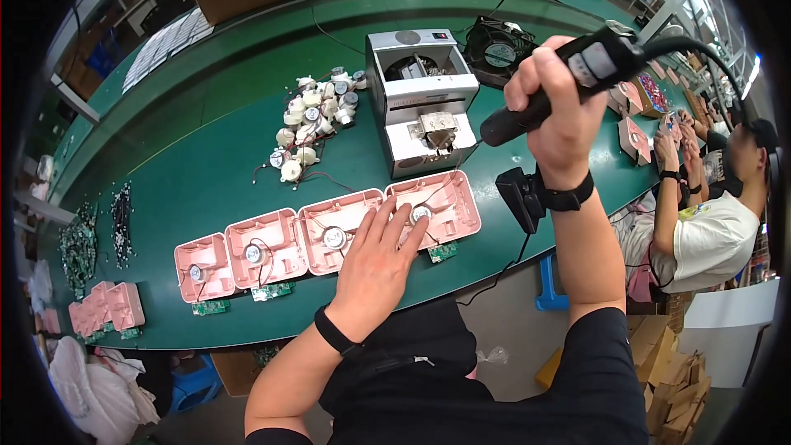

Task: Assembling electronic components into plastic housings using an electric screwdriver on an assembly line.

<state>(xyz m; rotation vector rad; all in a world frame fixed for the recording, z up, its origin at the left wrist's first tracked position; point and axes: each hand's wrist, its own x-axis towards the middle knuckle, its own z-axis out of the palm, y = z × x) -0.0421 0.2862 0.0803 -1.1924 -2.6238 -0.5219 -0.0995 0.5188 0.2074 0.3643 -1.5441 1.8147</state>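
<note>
My right hand is wrapped around a black electric screwdriver, held slantwise with its nose toward the front of a screw feeder. A cable leaves the screwdriver's rear end. My left hand lies with fingers stretched out over the two rightmost pink plastic housings, fingertips beside the small round motor in the rightmost housing. Further left in the row are another pink housing and the leftmost housing, each with a motor and wires. Green circuit boards sit along their near edges.
White motors are heaped left of the feeder. A black fan stands behind it. Circuit boards and more pink housings lie at far left. A co-worker sits at right; a blue stool is below the table edge.
</note>
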